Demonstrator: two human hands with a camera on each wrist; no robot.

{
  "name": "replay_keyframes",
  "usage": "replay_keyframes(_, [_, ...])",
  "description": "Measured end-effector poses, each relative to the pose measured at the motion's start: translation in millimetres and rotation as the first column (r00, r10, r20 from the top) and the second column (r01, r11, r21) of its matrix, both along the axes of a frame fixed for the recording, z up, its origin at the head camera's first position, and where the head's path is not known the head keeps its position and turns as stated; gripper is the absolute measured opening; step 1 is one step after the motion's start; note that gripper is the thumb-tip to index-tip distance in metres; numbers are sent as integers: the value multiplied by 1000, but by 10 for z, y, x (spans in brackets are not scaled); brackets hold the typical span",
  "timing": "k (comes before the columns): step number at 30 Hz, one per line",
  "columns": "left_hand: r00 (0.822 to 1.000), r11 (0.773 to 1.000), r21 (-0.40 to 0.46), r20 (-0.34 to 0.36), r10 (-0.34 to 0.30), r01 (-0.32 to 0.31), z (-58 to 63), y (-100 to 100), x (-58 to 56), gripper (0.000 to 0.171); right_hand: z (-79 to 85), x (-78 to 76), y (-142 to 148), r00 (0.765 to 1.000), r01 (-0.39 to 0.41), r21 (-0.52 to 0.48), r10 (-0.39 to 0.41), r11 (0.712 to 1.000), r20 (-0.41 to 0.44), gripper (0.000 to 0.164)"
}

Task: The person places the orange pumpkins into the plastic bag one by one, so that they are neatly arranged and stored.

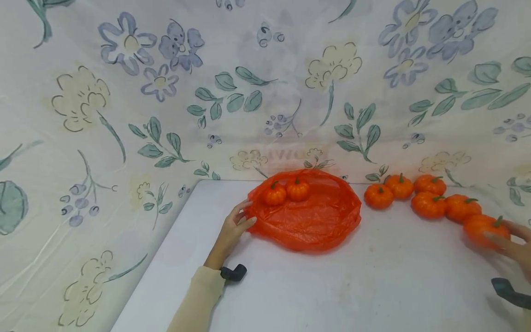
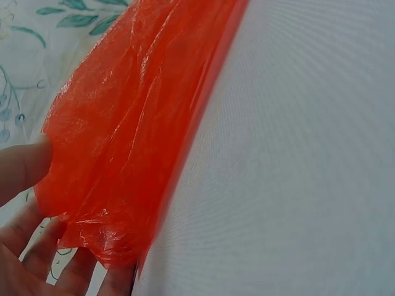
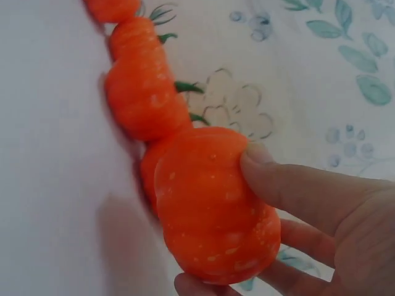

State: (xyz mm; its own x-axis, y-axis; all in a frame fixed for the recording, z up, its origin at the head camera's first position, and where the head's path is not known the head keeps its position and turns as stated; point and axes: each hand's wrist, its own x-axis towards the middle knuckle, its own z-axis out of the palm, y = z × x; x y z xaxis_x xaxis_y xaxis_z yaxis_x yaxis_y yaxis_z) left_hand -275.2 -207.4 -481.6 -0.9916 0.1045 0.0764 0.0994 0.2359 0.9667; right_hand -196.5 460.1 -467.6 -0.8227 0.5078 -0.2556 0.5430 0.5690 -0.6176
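A red plastic bag (image 1: 309, 226) lies spread with its mouth wide, and two small orange pumpkins (image 1: 297, 189) sit inside its far left part. My left hand (image 1: 235, 224) holds the bag's left edge. In the left wrist view the thumb (image 2: 24, 166) is on one side of the red film and the other fingers are behind it. At the far right, my right hand (image 1: 514, 242) grips a small pumpkin (image 3: 216, 203) between thumb and fingers. That pumpkin overlaps the end of the pumpkin row in the right wrist view.
Several more small pumpkins (image 1: 429, 205) with green stems stand in a cluster right of the bag, towards the back of the white table (image 1: 332, 286). A floral-printed sheet (image 1: 286, 92) hangs behind the table and along its left side.
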Motion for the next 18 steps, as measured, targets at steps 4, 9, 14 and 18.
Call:
replay_keyframes(4, [1000, 1000, 0, -8, 5, -5, 31, -1, 10, 54, 169, 19, -89, 998, -32, 24, 33, 999, -58, 98])
replay_keyframes(9, [1000, 1000, 19, -26, 4, -3, 36, -9, 5, 53, 444, 28, -387, 986, -105, -101, 90, 989, -139, 100])
replay_keyframes(14, [1000, 1000, 14, -7, -6, 6, -4, -3, -7, 56, 598, 20, -657, 981, -135, -182, 105, 974, -166, 102])
replay_keyframes(18, [1000, 1000, 20, 18, -14, 13, 30, -8, 12, 58, 584, -43, -869, 935, -241, -85, 208, 967, -288, 91])
